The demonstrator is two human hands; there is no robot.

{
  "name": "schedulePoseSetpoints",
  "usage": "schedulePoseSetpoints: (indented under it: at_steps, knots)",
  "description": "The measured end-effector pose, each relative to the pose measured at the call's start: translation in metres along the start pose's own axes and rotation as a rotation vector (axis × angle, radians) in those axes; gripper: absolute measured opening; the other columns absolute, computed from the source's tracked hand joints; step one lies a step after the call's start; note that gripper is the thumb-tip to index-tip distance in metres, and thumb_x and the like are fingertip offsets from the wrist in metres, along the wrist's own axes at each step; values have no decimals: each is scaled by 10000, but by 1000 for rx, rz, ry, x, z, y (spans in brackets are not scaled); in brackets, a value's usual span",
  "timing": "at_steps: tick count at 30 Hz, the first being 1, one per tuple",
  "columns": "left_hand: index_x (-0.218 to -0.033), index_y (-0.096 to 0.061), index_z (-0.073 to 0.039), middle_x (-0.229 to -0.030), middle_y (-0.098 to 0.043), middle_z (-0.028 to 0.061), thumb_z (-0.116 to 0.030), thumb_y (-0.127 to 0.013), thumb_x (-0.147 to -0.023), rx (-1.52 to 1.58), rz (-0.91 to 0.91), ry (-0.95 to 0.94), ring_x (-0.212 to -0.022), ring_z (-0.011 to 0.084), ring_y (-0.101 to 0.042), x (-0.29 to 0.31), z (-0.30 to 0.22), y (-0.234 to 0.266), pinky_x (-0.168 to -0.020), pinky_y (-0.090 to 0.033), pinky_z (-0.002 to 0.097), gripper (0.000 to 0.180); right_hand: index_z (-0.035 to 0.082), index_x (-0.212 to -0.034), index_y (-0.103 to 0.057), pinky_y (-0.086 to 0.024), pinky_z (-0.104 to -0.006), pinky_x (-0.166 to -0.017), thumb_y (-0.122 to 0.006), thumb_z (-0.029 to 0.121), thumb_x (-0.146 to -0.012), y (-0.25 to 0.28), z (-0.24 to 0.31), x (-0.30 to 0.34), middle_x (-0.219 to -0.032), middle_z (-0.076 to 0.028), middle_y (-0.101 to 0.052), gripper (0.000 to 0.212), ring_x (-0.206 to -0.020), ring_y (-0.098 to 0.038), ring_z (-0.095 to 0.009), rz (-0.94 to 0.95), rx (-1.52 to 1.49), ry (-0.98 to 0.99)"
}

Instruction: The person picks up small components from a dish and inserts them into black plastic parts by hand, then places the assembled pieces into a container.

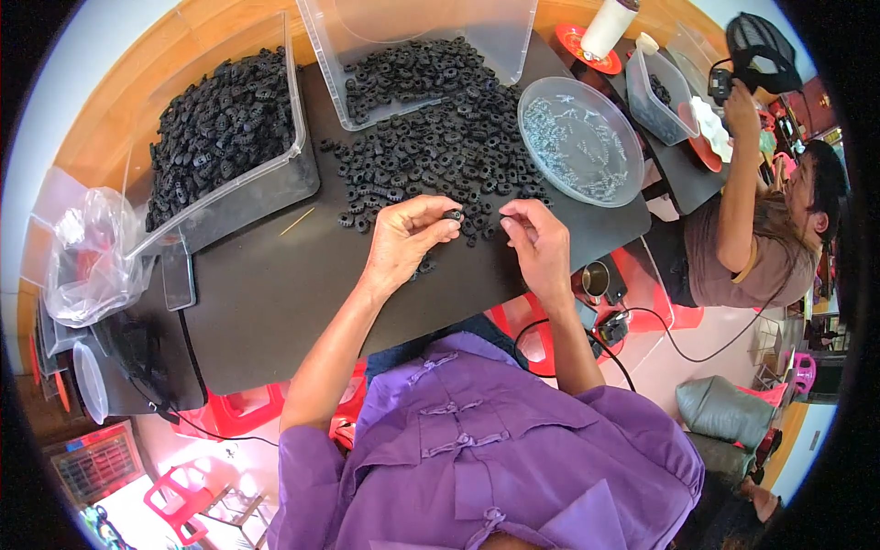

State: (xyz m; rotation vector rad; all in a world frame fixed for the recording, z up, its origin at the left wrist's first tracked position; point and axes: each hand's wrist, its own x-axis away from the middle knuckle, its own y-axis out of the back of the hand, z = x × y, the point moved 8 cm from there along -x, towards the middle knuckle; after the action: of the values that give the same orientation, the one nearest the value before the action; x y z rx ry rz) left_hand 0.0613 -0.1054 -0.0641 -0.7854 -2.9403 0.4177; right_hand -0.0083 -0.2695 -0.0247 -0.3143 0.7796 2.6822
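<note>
Between the thumb and fingers of my left hand (406, 243) is a small black plastic part (453, 215), one end showing at the fingertips. My right hand (541, 240) is a short way to its right, thumb and fingers drawn together. Whatever that pinch may hold is too small to make out. Just beyond both hands a spread pile of like black plastic parts (431, 147) covers the dark table (266, 312). To the right of the pile, a round clear tub (600, 194) holds many tiny, shiny, pale pieces.
A clear bin (307, 170) heaped with black parts stands left; another tipped bin (321, 55) spills parts at the back. A thin yellow stick (297, 221) and a plastic bag (87, 266) lie leftward. At right, a person (752, 247) raises a black cap (761, 50).
</note>
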Motion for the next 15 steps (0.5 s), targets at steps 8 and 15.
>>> schedulePoseSetpoints:
  at_steps: [8,15]
  knots:
    - [-1007,-652,-12,-888,-664,28,21,-639,-820,-46,59,-1,-800,74,-610,0,2,-2,-735,-510,227,191,-48,-956,-608,-547,-255,-717,-591,-35,-832,-27,10,-10,-895,-67,-613,126,-793,-617,-131,178,-532,-201]
    - [-1011,-642,15,-883,-668,42,30,-634,-821,-81,71,10,-803,82,-616,1,2,-4,-748,-514,232,191,-7,-909,-647,-502,-280,-605,-609,-44,-785,-25,25,-15,-781,-93,-622,134,-704,-625,-172,151,-235,43]
